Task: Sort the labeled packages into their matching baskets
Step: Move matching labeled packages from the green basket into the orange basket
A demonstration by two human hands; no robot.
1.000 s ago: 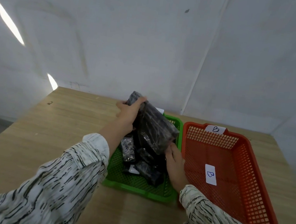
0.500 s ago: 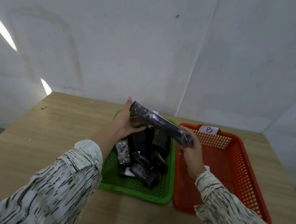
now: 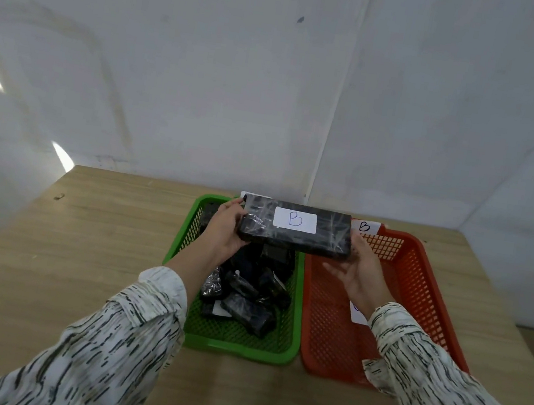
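A flat black plastic-wrapped package (image 3: 318, 241) with a white label marked B faces me, held level above the far end of both baskets. My left hand (image 3: 225, 230) grips its left end and my right hand (image 3: 358, 268) supports its right end. Below it the green basket (image 3: 237, 345) holds several black wrapped packages (image 3: 244, 297). Beside it on the right, the red basket (image 3: 419, 284) carries a B tag (image 3: 364, 226) on its far rim. A white label (image 3: 358, 314) lies on its floor, partly hidden by my right sleeve.
Both baskets stand side by side on a wooden table (image 3: 93, 263) pushed against a white wall. The table's left half and front strip are bare wood. A white tag (image 3: 246, 195) on the green basket's far rim is mostly hidden behind the package.
The package was lifted out of the green basket and turned so its B label faces me. My right hand moved from the basket's edge up to the package's right end.
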